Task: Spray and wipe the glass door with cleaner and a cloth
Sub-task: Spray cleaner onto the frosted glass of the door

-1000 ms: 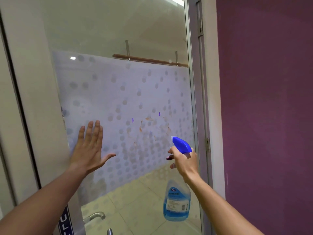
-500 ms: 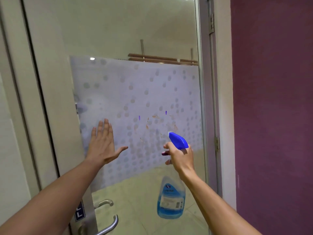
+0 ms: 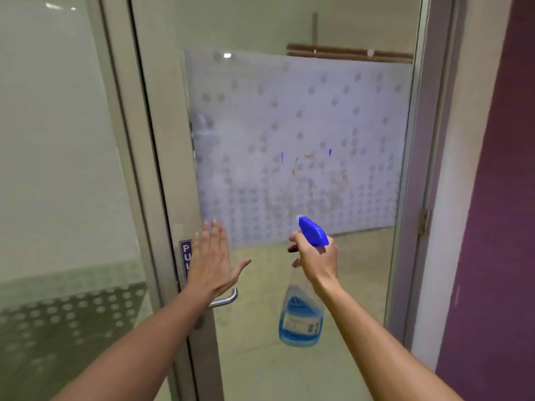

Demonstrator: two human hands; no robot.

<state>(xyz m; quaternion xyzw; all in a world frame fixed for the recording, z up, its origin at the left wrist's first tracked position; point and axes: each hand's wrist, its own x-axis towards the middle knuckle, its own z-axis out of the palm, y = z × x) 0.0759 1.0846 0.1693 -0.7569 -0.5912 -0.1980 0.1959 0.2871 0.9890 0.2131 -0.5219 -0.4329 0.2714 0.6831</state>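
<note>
The glass door fills the middle of the view, with a frosted dotted band across it. Brownish smears mark the band's lower middle. My right hand is shut on a clear spray bottle of blue cleaner, its blue trigger head pointing up and left at the glass. My left hand is held flat with fingers spread against the door's left edge, just below the band. No cloth is in view.
A metal lever handle sits under my left hand, beside a purple PULL sign. A fixed glass panel stands to the left, the grey door frame and a purple wall to the right.
The view has shifted left and pulled back, so the door now sits further right. Both hands are lower on the door; my left hand has slid down from the frosted band to the handle area.
</note>
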